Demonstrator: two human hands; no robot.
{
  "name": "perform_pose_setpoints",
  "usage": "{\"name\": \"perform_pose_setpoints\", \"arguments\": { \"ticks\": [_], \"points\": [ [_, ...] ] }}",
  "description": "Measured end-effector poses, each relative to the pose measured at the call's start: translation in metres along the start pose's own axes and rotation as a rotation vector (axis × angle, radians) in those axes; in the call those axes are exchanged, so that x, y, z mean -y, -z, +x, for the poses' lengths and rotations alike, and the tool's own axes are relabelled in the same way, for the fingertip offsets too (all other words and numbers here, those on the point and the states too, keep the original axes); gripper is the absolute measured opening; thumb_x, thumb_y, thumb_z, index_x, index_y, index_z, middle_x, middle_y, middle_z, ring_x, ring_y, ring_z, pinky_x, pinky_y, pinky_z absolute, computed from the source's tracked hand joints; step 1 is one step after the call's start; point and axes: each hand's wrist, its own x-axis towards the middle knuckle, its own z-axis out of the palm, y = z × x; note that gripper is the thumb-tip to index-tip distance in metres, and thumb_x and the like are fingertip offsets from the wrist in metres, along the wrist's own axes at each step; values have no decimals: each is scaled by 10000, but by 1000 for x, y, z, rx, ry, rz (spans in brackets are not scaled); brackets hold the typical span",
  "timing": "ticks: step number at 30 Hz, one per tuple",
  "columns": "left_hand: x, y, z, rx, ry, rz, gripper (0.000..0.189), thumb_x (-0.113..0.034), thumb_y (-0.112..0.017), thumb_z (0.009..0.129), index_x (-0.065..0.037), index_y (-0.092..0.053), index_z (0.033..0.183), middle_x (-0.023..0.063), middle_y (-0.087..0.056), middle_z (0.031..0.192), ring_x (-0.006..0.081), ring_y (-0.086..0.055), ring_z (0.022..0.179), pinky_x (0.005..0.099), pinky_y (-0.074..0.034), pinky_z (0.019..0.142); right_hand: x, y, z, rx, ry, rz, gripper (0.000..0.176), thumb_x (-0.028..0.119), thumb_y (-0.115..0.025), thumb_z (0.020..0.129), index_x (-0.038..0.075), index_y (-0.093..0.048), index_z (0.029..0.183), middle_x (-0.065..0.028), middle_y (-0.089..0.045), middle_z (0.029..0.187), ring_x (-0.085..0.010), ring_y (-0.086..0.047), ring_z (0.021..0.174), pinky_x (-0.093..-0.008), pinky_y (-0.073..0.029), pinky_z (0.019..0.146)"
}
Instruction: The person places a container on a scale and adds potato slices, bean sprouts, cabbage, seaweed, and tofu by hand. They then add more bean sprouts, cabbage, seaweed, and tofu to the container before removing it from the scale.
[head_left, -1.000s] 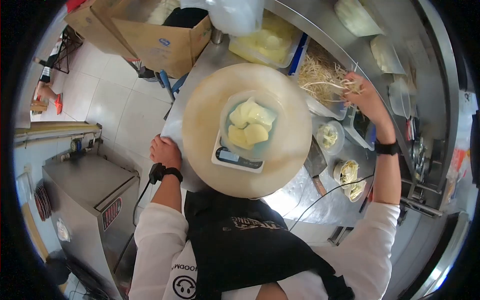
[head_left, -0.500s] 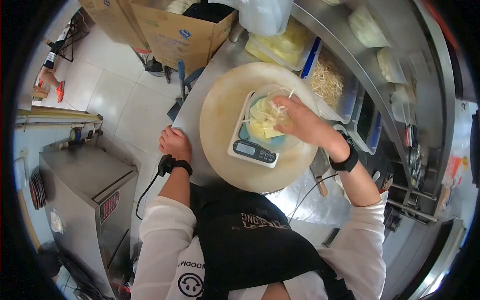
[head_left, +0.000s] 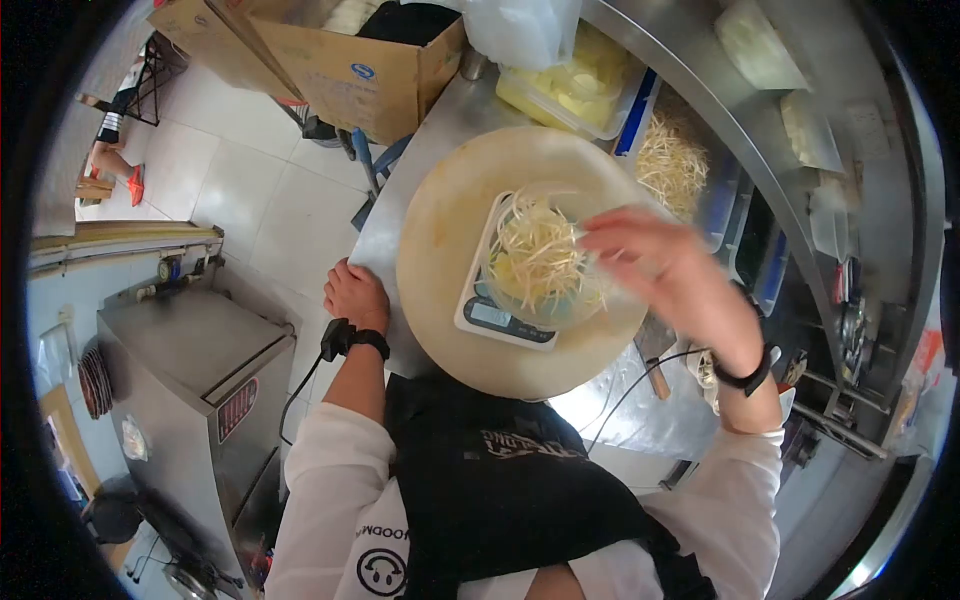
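A clear round bowl (head_left: pixel 578 318) stands on a white digital kitchen scale (head_left: pixel 487 318), which rests on a round chopping board (head_left: pixel 440 215). Heaped in the bowl are bean sprouts (head_left: pixel 538 245), with a bit of pale yellow slice showing at the left. My right hand (head_left: pixel 655 255), blurred by motion, is over the bowl's right side; its fingers are stretched out and hold nothing that I can see. At the metal table's left edge, my left hand (head_left: pixel 357 297) rests with its fingers curled in, nothing visible in them.
Behind the board sits a tub of yellow slices (head_left: pixel 580 90), with a tub of bean sprouts (head_left: pixel 672 165) to its right. A cardboard box (head_left: pixel 340 75) stands at the back left. A wooden handle (head_left: pixel 657 380) lies right of the board. Another person's leg (head_left: pixel 112 160) shows far left.
Bean sprouts now cover most of the yellow slices in the bowl. My right hand has come out of the bowl, moving right, and its fingers have opened. My left hand stays at the table edge.
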Motion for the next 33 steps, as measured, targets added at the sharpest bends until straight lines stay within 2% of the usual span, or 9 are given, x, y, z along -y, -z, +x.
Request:
{"name": "perform_pose_setpoints", "arguments": {
  "ticks": [4, 8, 11, 14, 19, 22, 24, 28, 33],
  "points": [
    [14, -3, 3, -157, -99, -231, 282, -173, -412, 876, -79, -551, 1103, 96, -570, 1080, 276, -494, 1060, 415, -362, 886, -119, 53, -4, -233, -281, 142, 165, 14, -546, 846, 32, -626, 990, -68, -638, 865, -131, -599, 795, -242, -468, 702],
    [-25, 78, 6, -93, -252, -720, 272, -36, -428, 854, -6, -550, 1096, 151, -558, 1094, 289, -483, 1051, 377, -364, 921, -313, 58, -27, -148, -622, -246, 341, 180, -641, 800, 25, -567, 1095, -124, -629, 999, -238, -600, 896, -319, -480, 766],
    [-99, 160, 14, 144, -647, -872, 230, -44, -509, 823, -23, -593, 1037, 131, -572, 1046, 277, -516, 1007, 369, -387, 894, -453, 14, -45, -298, -316, -538, 356, 270, -641, 774, 29, -598, 1032, -125, -642, 879, -274, -609, 829, -381, -468, 730],
    [-170, 193, 9, 346, -904, -799, 236, -119, -620, 782, -76, -623, 1014, 87, -592, 1016, 269, -529, 993, 378, -391, 875, -374, 18, -9, -212, -647, -416, 339, 258, -627, 768, 30, -595, 1017, -196, -623, 955, -320, -608, 887, -403, -468, 756],
    [-212, 169, -9, 278, -1123, -459, 219, -173, -690, 717, -138, -673, 933, 15, -611, 1040, 259, -545, 946, 358, -416, 837, -360, 47, -21, -198, -585, -556, 257, 224, -630, 763, 7, -587, 894, -208, -616, 886, -368, -596, 848, -435, -460, 708],
    [-210, 167, -11, 68, -1236, -562, 158, -173, -687, 704, -158, -689, 861, -13, -613, 1040, 222, -549, 950, 342, -411, 848, -357, 63, -43, -451, -506, -349, 198, 172, -609, 788, -2, -592, 880, -181, -624, 819, -377, -593, 782, -395, -468, 670],
    [-201, 172, -13, 238, -1321, -514, 214, -168, -679, 705, -159, -676, 919, -12, -606, 1068, 227, -543, 971, 352, -404, 872, -364, 72, -52, -447, -540, -210, 222, 226, -643, 832, 19, -626, 910, -52, -574, 665, -152, -542, 594, -298, -430, 551],
    [-206, 189, -39, 527, -1324, -560, 375, -128, -641, 726, -152, -600, 1097, -4, -575, 1160, 237, -511, 1070, 388, -377, 951, -348, 66, -59, -636, -452, 9, 229, 237, -637, 853, 16, -606, 802, -10, -497, 604, -88, -453, 564, -263, -388, 521],
    [-197, 179, -37, 495, -1601, -430, 399, -72, -578, 766, -131, -549, 1160, 15, -554, 1203, 220, -481, 1146, 393, -354, 993, -284, 68, -51, -592, -382, -90, 244, 193, -584, 886, 7, -540, 734, -13, -493, 589, -100, -464, 567, -267, -391, 536]
  ]
}}
